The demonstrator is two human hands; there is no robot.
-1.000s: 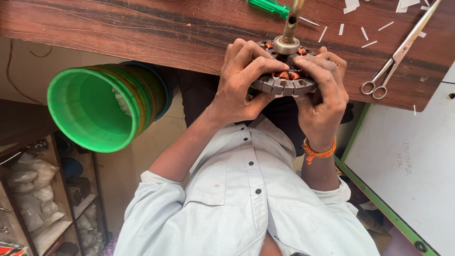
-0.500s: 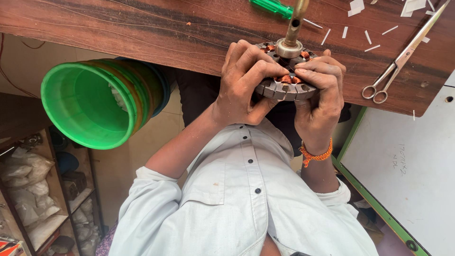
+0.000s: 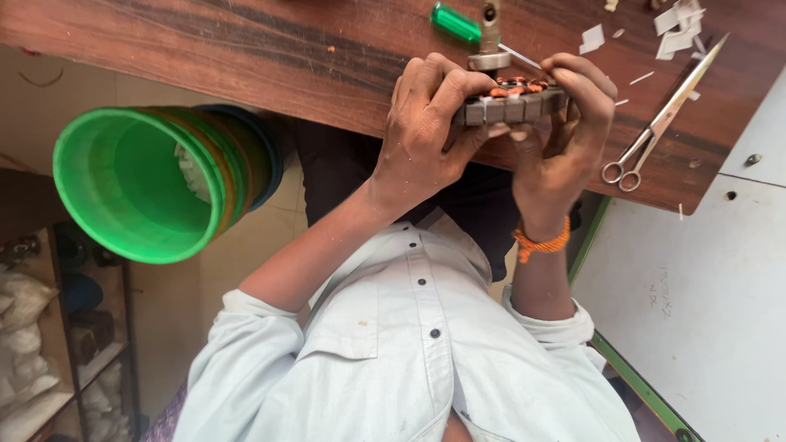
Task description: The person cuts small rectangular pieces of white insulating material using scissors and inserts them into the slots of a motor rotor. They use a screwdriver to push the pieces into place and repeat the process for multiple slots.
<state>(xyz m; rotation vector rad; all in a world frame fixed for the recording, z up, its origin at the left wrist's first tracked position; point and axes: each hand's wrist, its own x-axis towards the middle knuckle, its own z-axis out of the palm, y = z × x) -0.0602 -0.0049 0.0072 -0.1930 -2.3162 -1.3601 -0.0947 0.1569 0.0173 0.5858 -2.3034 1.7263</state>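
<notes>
**Stator held in both hands at the bench edge**

Change from the earlier frame: the stator (image 3: 512,102) sat flatter to the camera, its ring face and copper windings in plain view; now it is tipped edge-on, showing the grey slotted rim, with only a strip of copper above. The view has shifted a little, and the bucket (image 3: 151,184) sits slightly to the right of where it was.

Position: stator over the near edge of the wooden bench (image 3: 246,49), between the two hands.

Orientation: rim's long axis runs left to right across the picture; the shaft (image 3: 490,33) points away, toward the bench top.

Left hand (image 3: 426,139): fingers curled over the stator's left end, gripping it.

Right hand (image 3: 565,139): fingers wrapped round the right end, thumb beneath; orange wristband (image 3: 540,243).

Nearby: green-handled screwdriver (image 3: 454,23) behind the shaft; scissors (image 3: 659,127) to the right, apart; white paper scraps (image 3: 675,20) on the bench.
</notes>
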